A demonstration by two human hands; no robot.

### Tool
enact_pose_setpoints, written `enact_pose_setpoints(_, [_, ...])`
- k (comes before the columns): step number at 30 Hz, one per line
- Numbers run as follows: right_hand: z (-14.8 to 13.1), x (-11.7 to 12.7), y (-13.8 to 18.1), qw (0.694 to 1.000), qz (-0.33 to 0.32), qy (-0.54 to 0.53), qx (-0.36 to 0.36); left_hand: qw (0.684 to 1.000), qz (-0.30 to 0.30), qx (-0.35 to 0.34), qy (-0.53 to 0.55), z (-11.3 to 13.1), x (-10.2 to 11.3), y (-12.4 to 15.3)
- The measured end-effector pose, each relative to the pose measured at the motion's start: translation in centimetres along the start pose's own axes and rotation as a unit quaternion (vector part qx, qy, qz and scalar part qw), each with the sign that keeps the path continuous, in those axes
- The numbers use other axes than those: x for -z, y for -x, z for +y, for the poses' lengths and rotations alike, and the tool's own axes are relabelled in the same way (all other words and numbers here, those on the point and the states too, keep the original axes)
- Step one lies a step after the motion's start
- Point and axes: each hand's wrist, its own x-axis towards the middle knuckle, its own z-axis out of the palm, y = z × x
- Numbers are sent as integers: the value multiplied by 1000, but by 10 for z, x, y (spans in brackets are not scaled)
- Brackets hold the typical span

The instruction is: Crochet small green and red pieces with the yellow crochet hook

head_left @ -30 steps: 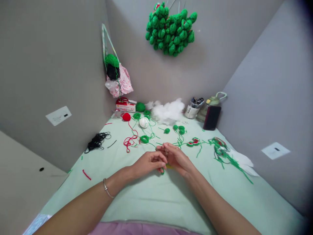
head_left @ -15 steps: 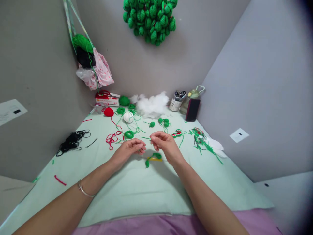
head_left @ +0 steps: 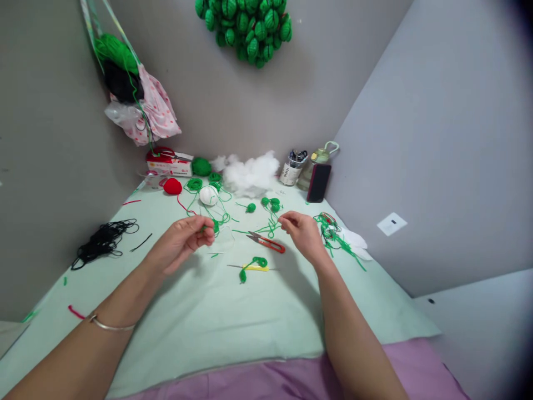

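Both hands pinch green yarn (head_left: 250,229) (held well apart), the far jar (head_left: 290,173) holding scissors.

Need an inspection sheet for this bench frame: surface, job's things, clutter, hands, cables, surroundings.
Surface: pale green cloth over the table.
Job's things: green yarn piece at the left fingertips; red snips and yellow hook lie between the hands.
Clutter: black thread, red ball, white stuffing, phone.
Hands: left hand pinching the yarn piece; right hand pinched, content unclear.
Cables: nothing seen.
Surroundings: grey walls, green bundle hanging.
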Motion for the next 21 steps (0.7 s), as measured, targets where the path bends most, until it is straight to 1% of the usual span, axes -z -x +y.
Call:
enact_pose_setpoints(3, [3, 5, 0, 995, -59, 82, 3, 997, 22, -14, 73, 15, 4, 1])
enact_pose_setpoints(6, [-2, -4, 8, 978, -134, 158, 23, 990, 37, -24, 135, 24, 4, 2])
enact_pose_setpoints(8, [-5, -13, 13, 963, -162, 211, 33, 985, 46, -30, 163, 27, 3, 3])
enact_pose_setpoints(11, [-6, -25, 16, 943, -170, 284, 37, 975, 55, -28, 214, 33, -1, 6])
enact_pose_setpoints(13, [-4, -31, 15, 931, -174, 318, 39, 963, 55, -23, 261, 40, -4, 10])
enact_pose_setpoints(15, [-2, -34, 14, 922, -176, 341, 39, 957, 48, -30, 285, 49, -8, 14])
enact_pose_setpoints(18, [0, -34, 11, 919, -168, 355, 35, 947, 44, -69, 311, 67, -11, 19])
enact_pose_setpoints(21, [-2, -29, 6, 928, -144, 342, 37, 941, 42, -108, 317, 86, -15, 23])
